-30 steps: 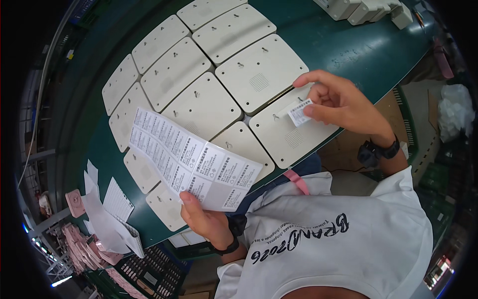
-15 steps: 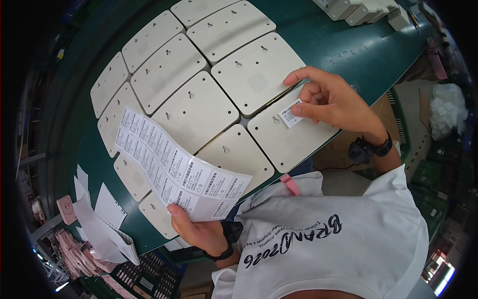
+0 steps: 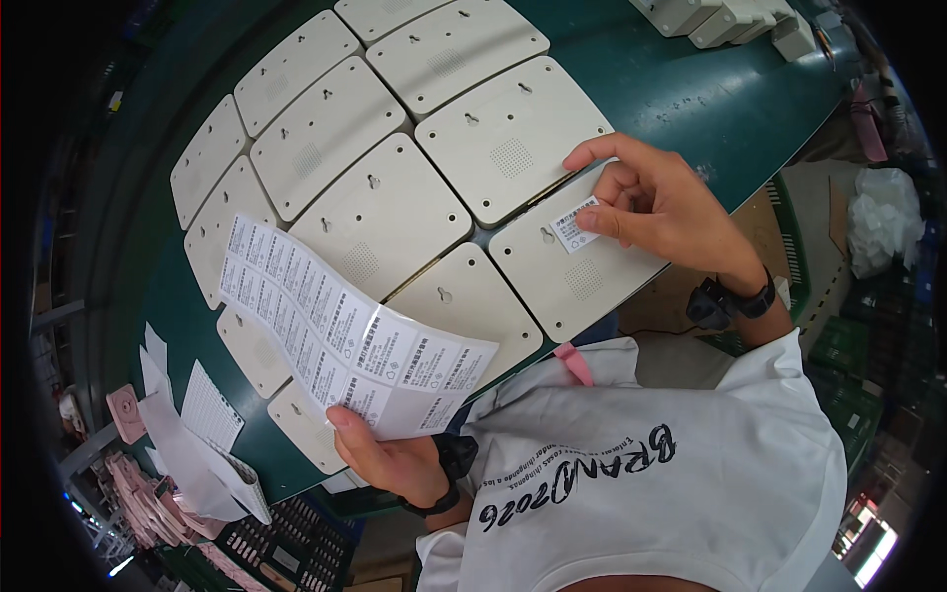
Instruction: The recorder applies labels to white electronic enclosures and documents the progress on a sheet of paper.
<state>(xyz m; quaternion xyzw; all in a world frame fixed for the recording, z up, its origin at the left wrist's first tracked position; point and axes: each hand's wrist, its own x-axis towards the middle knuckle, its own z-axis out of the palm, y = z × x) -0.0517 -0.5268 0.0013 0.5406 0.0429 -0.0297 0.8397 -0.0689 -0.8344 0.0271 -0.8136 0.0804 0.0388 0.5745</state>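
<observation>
The left hand (image 3: 393,464) holds a white paper label sheet (image 3: 335,340); the right hand (image 3: 663,205) pinches a white rectangular label (image 3: 570,226) over a cream plastic panel (image 3: 614,278), apparently mid-placement, next needing square pressing

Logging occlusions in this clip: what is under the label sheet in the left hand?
Cream panels on the green table show around the edges of the label sheet held by the left hand. Parts of those panels are covered, so their surface there cannot be seen.

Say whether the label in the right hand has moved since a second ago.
Yes: the label has shifted left, closer to the visible keyhole slot in the panel beneath.
</observation>
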